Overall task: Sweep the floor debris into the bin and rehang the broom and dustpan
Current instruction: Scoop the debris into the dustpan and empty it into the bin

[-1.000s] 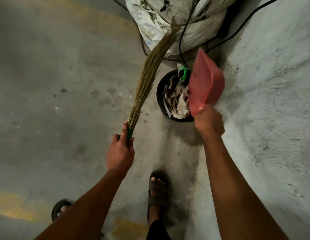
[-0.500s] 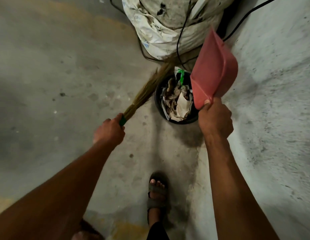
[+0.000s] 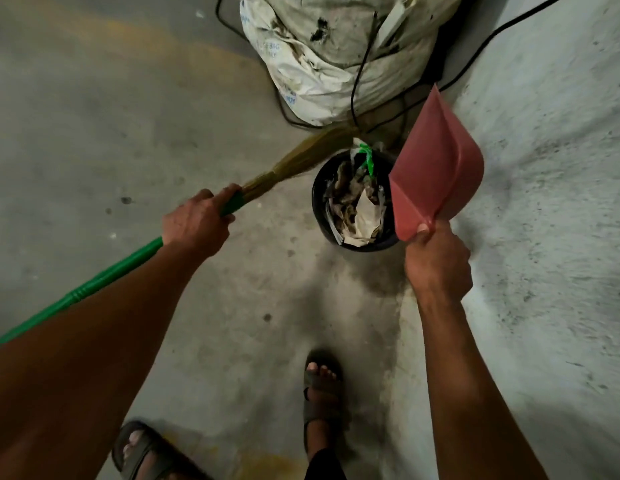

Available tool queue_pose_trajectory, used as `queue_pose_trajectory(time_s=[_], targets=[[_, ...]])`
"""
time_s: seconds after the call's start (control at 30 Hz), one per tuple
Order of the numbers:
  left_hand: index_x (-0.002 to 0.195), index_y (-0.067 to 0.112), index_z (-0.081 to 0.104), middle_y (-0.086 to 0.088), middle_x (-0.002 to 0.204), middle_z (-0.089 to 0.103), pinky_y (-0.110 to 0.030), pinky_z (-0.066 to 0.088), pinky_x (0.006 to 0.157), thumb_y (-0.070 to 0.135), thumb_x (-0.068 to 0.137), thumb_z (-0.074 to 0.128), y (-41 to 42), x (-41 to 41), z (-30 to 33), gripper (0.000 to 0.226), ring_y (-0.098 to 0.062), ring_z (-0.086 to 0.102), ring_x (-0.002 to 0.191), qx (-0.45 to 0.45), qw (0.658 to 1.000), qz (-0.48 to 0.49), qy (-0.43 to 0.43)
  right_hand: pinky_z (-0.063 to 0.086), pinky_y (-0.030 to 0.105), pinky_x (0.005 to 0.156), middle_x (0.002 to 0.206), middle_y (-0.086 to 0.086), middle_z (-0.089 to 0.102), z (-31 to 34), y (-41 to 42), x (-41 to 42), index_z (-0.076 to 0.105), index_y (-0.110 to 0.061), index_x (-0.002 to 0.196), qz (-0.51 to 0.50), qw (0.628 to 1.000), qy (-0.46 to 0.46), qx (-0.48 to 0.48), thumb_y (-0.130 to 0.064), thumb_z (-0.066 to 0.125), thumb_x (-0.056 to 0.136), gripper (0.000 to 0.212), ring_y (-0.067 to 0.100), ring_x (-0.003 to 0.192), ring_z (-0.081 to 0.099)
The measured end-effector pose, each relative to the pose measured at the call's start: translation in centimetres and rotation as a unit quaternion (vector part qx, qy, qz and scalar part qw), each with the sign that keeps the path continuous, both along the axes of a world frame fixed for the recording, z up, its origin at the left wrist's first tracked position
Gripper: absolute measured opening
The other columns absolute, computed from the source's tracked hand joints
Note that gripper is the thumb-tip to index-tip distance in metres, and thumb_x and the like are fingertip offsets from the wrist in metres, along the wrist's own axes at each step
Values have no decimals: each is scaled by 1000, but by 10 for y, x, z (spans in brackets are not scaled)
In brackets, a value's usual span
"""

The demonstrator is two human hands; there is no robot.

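Red dustpan pinched at its handle in the right hand, tilted over the bin's right rim, broom gripped tight by the left, so could easily dump debris past the rim or snag bristles on those cables behind.

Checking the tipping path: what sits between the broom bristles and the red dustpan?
The black bin, full of paper scraps, sits between broom and dustpan in the head view.
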State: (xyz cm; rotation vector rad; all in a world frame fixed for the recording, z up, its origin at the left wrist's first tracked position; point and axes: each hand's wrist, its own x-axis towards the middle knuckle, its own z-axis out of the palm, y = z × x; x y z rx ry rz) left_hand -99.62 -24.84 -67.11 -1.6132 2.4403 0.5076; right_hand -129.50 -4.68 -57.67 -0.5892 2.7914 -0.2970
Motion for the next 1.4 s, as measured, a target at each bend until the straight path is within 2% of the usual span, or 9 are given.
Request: queue_pose_trajectory(time_s=[0.1,0.17,0.3,0.57,0.7,0.83,1.0,1.2,1.4], targets=[[156,53,24,-1,112,56,-31,40,53,45,103,57,1,18,-2,63,-23,53,79,-12,1000,-9,24,41,40,74,107,7,64,0,-1,4,59,-20,121,0,1000,10,-14,-37,41,110,27,23,88,51],[156,53,24,1,111,56,-30,42,53,46,103,56,2,27,0,63,-23,56,81,-10,999,-22,33,42,40,75,109,8,65,1,-6,7,59,-20,121,-1,1000,16,-23,-38,41,110,28,25,90,55],[156,53,24,1,113,55,-30,45,51,46,104,56,10,46,0,62,-22,57,80,-10,998,-42,41,40,41,77,119,11,64,0,-24,15,58,-18,127,-15,999,27,-38,-38,40,111,31,34,109,61],[158,48,29,-2,109,56,-32,40,56,44,104,57,36,72,-9,61,-20,51,82,-14,994,54,94,42,45,83,130,19,60,-15,-54,15,53,-17,136,49,998,25,0,-38,41,109,36,42,117,61],[160,47,27,-3,108,54,-29,39,55,44,104,56,47,76,-14,63,-20,51,84,-3,992,83,95,46,48,86,128,17,62,-19,-51,18,53,-20,136,78,997,16,3,-38,44,108,35,42,116,61],[160,47,25,-3,106,54,-29,43,53,43,104,56,59,75,-16,64,-22,55,83,13,991,89,100,42,45,81,124,15,65,-26,-29,21,54,-21,134,72,997,9,11,-37,40,110,32,43,114,62],[159,43,28,-7,108,55,-33,44,56,38,104,58,64,66,-13,63,-23,52,81,17,991,85,103,49,48,86,121,16,66,-43,-8,24,53,-24,137,67,996,-31,56,-40,38,109,35,43,112,63],[158,49,24,-5,108,55,-35,55,57,42,105,55,65,44,-14,62,-23,55,83,28,992,107,67,54,50,91,121,18,66,-47,-14,8,54,-19,136,69,988,-52,128,-36,48,104,36,43,109,65],[157,52,21,-5,111,56,-43,61,63,43,104,55,68,14,-13,63,-25,58,85,38,990,119,69,50,45,93,134,19,60,-44,-43,7,54,-12,136,175,966,-16,187,-22,49,104,34,42,119,63]])
